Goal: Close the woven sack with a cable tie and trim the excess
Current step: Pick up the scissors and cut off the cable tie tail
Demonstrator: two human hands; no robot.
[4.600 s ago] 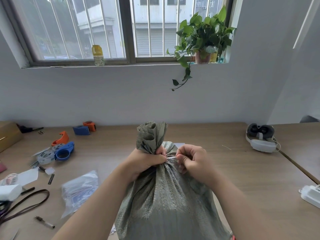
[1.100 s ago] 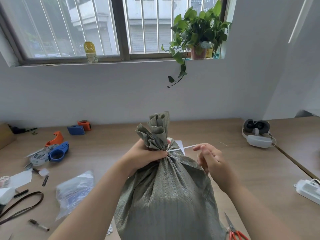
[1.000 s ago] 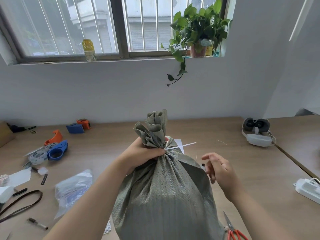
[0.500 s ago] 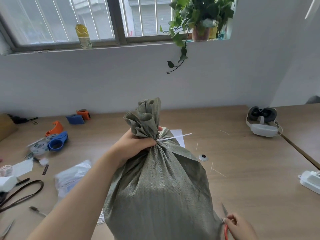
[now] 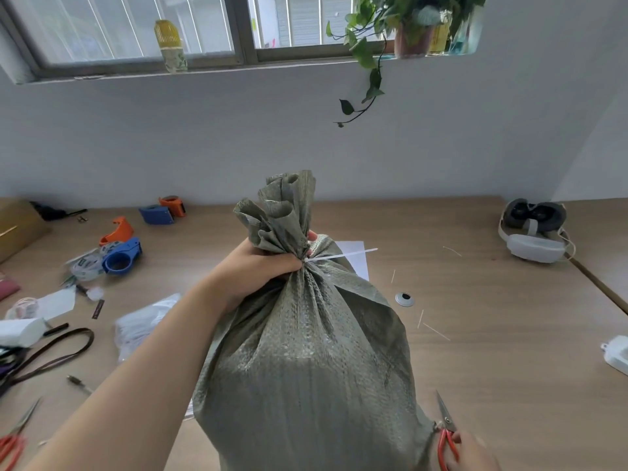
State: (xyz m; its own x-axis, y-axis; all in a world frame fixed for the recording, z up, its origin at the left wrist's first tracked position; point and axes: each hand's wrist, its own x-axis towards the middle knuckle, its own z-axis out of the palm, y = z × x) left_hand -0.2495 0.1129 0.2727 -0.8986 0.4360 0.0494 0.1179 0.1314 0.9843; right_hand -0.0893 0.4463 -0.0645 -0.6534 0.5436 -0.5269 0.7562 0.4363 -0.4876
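Observation:
A grey-green woven sack [image 5: 306,362] stands on the wooden table [image 5: 492,334] in front of me. Its gathered neck is cinched by a white cable tie [image 5: 339,257], whose free tail sticks out to the right. My left hand [image 5: 251,266] grips the bunched neck just left of the tie. At the bottom right edge, beside the sack's base, my right hand [image 5: 472,453] is closed on the red handles of a pair of scissors [image 5: 446,428], blades pointing up and away. Part of that hand is out of frame.
Left of the sack lie a blue tape dispenser [image 5: 120,258], an orange one [image 5: 117,231], a plastic bag [image 5: 142,324], a dark strap [image 5: 51,355] and another pair of red scissors [image 5: 13,443]. A headset [image 5: 533,231] and a white adapter [image 5: 616,355] sit to the right.
My right hand let go of the cable tie's tail, dropped to the table at the lower right and closed on the red scissors. My left hand kept its grip on the neck.

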